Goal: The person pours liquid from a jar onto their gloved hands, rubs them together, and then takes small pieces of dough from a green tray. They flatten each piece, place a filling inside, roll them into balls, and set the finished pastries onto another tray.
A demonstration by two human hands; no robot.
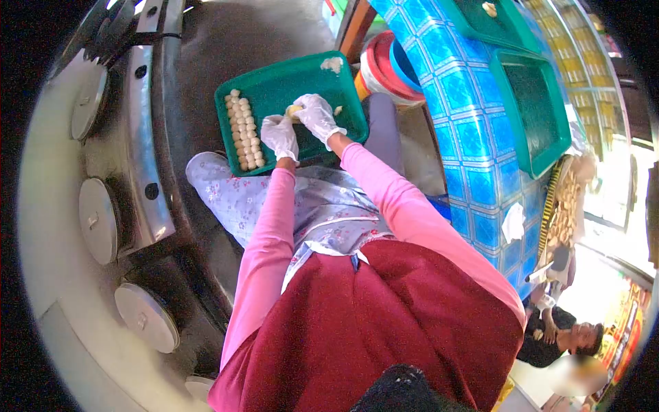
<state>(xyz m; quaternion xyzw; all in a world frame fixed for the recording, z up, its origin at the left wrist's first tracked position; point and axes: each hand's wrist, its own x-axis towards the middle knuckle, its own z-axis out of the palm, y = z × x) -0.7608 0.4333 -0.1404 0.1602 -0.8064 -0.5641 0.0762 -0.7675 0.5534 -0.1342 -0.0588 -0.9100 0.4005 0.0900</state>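
Observation:
A green tray (281,77) rests across my lap. Over its middle, my left hand (280,137) and my right hand (316,118), both in clear plastic gloves, meet around a small pale yellow piece of dough (294,112). The fingers of both hands are closed on it, partly hiding it. Small round dough balls (244,134) stand in tight rows along the tray's left side. A white lump of dough (332,64) lies in the far right corner, and a small scrap (338,110) sits just right of my right hand.
On my right is a table with a blue checked cloth (473,130), bearing green trays (532,113) and a white paper (513,222). Red and blue tubs (382,65) stand beyond my knee. Lidded pots (99,220) line the left. Another person (549,336) is at lower right.

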